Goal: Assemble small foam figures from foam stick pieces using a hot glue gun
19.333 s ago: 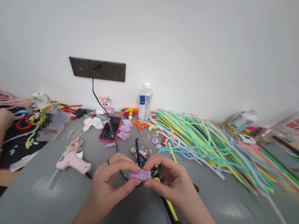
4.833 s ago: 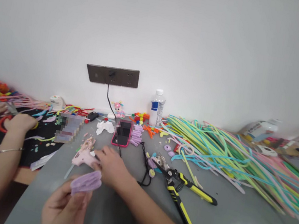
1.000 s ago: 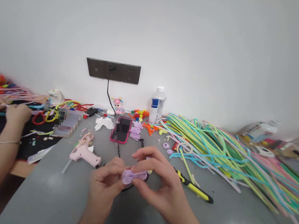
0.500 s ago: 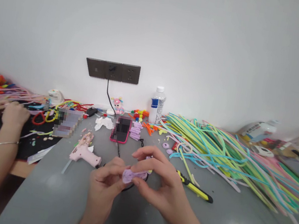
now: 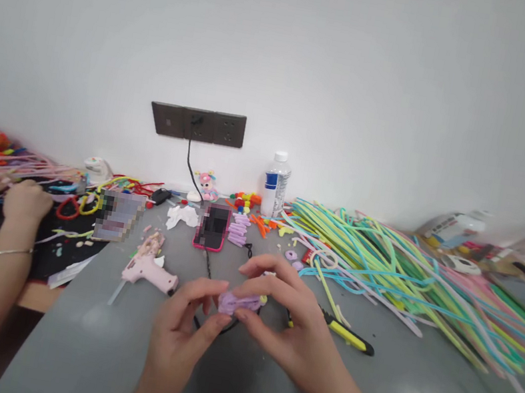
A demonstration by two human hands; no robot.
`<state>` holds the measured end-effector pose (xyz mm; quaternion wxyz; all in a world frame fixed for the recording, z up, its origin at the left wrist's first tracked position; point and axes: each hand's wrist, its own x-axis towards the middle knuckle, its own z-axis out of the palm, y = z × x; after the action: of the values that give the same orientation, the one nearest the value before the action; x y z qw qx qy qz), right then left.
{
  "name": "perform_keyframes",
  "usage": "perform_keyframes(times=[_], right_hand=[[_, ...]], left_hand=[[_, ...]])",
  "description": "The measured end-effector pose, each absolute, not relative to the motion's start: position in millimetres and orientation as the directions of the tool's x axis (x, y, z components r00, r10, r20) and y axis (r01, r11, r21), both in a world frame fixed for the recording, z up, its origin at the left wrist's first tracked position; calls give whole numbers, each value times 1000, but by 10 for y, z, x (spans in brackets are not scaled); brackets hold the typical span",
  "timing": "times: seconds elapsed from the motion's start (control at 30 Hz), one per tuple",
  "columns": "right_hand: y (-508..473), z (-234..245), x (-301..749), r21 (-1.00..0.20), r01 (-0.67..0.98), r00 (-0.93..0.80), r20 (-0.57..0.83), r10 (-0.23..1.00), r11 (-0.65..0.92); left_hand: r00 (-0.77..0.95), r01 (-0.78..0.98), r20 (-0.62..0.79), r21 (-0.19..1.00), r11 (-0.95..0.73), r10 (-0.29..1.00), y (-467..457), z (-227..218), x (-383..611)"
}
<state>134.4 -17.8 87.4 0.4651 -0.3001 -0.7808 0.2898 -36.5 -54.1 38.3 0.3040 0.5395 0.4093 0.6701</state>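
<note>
A small purple pipe-cleaner piece [image 5: 238,303] is held up over the grey table, between the fingers of both hands. My left hand [image 5: 183,325] has thumb and index fingertip closed at its left end. From the right, my right hand [image 5: 292,317] pinches the same piece between thumb and fingers, which cover part of it. A bit of pale yellow shows at its right end. Below the hands a black cord [image 5: 232,327] loops on the table. The yellow utility knife [image 5: 349,336] lies just right of my right hand, and the pink glue gun [image 5: 155,272] is left of my left hand.
Behind the hands are a phone [image 5: 212,227], short purple pieces [image 5: 238,229], a small pink figurine [image 5: 207,183] and a bottle [image 5: 276,185]. Long pipe cleaners [image 5: 382,265] spread across the right. At left, another person's arms [image 5: 16,234] rest over a black mat.
The fingers of my left hand have opened out a little and shifted along the purple piece's left end. The piece now sits slightly higher and more level. My right hand keeps its pinch.
</note>
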Motion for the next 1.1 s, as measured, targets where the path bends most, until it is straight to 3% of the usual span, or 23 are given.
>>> perform_keyframes(times=[0.13, 0.27, 0.63, 1.1], right_hand=[[-185, 911, 1345, -737, 195, -394, 546, 740, 647], [-181, 927, 1372, -779, 127, -393, 528, 753, 613], [-185, 934, 1435, -794, 187, -416, 470, 778, 579], [-197, 923, 1435, -842, 119, -433, 433, 791, 526]], left_hand=[[-160, 149, 531, 847, -511, 832, -571, 421, -374], [-191, 175, 548, 836, -521, 815, -573, 444, -359], [-198, 154, 521, 853, -498, 830, -554, 419, -372], [-204, 37, 494, 866, -498, 845, -548, 469, -344]])
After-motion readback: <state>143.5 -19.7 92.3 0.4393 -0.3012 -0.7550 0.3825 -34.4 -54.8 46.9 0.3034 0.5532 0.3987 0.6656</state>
